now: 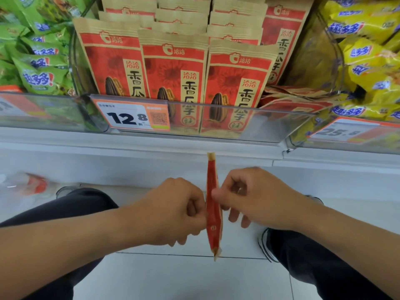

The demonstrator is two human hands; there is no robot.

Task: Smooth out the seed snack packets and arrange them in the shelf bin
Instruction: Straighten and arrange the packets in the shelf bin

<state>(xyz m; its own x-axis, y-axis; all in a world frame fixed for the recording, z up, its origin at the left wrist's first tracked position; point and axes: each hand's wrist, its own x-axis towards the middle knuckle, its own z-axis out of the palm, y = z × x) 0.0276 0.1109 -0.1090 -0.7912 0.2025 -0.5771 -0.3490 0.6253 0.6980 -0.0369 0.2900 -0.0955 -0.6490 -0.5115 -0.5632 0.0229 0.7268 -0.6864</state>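
Far left: green snack bags [41,68] heaped in their own clear bin. Near left, low by the floor, a blurred clear bag with something orange [32,185] in it (too blurred to identify).

Centre, far: clear shelf bin [270,124] holding red-and-kraft seed packets [173,68] standing upright in three rows, fronts facing out. More packets stand behind them, and a few lie flat [290,98] at the bin's right end. A price tag [132,115] reading 12.8 sits on the bin's front wall, left part.

Centre, near: left hand [173,211], fingers curled, its grip pinching the left face of a single seed packet [213,211]. This packet is held edge-on below the shelf lip, well apart from the bin, long axis running near to far. Right hand [257,198] meets it from the other side, thumb and forefinger clenched on the packet's edge, the other fingers hanging below.

Under the hands: dark trousers and a shoe [267,245] on pale floor tiles.

Far right: yellow snack bags [368,53] in the neighbouring bin, another price tag [346,131] in front.
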